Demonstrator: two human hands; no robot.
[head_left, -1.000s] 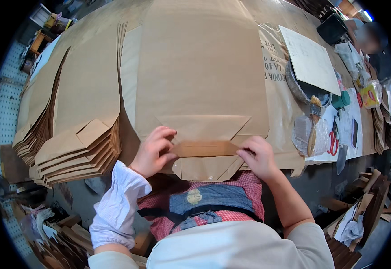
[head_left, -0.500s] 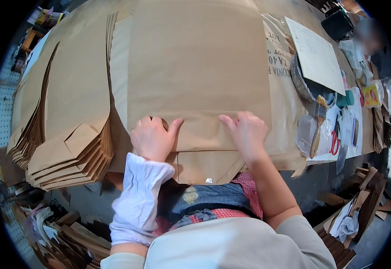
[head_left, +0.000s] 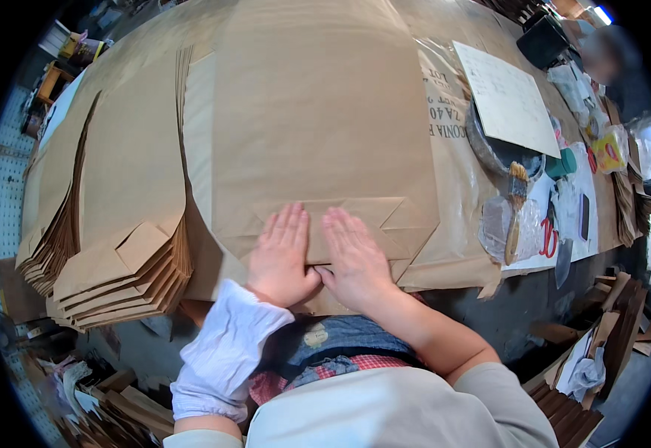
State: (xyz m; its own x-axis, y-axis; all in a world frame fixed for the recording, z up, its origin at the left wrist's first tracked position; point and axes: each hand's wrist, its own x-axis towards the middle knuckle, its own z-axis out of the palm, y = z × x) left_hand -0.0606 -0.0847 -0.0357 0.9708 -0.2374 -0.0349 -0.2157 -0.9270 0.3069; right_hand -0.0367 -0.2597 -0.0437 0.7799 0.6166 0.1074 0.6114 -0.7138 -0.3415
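Note:
A large brown paper bag (head_left: 325, 119) lies flat on the table in front of me, its folded bottom end nearest my body. Both palms press down on that folded end, side by side with the thumbs meeting. My left hand (head_left: 284, 254) lies flat with straight fingers, and a white sleeve cover wraps its forearm. My right hand (head_left: 357, 261) rests flat beside it, bare-armed, fingers stretched forward. Creased flaps with slanting fold lines show to either side of the hands. Part of the fold is hidden under the palms.
Stacks of folded brown paper bags (head_left: 128, 149) stand at the left. To the right are a basin (head_left: 482, 142) under a white board (head_left: 506, 97), a brush (head_left: 516, 213), red-handled scissors (head_left: 549, 235) and a green lid (head_left: 562, 163). Another person (head_left: 617, 67) is at the far right.
My hands have gone from gripping the bag's near edge with thumbs up to lying flat together on it. The near flap is now folded over onto the bag.

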